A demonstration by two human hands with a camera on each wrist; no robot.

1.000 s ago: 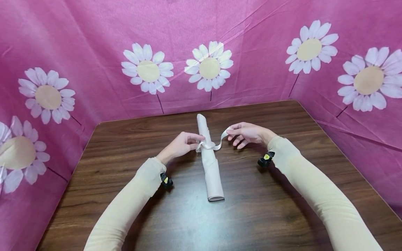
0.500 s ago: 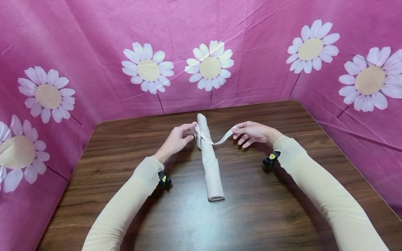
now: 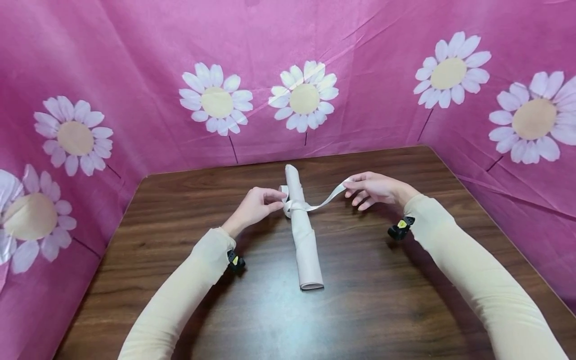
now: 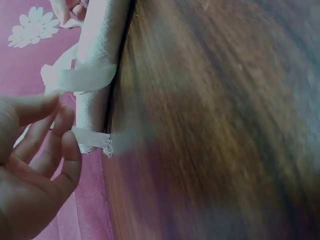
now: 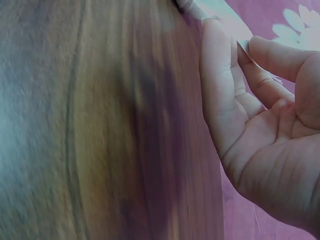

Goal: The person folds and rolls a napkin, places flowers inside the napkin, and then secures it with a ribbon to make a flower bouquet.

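A pale beige cloth roll lies lengthwise on the brown wooden table. Round its upper half runs a white ribbon. At the roll's left side, my left hand pinches the ribbon between thumb and fingers; in the left wrist view the ribbon's frayed end sticks out past the fingers. My right hand, off to the right and raised, pinches the other end between thumb and index finger, and that length slants up from the roll. The right wrist view shows this ribbon end at the fingertips.
Pink fabric printed with large white daisies hangs round the table's back and sides. A small black wrist camera sits at the left cuff, another wrist camera at the right cuff.
My right hand has moved right, drawing its ribbon end out longer. The left hand lifted the ribbon up along the roll's left side, then came back down. The roll has hardly moved.
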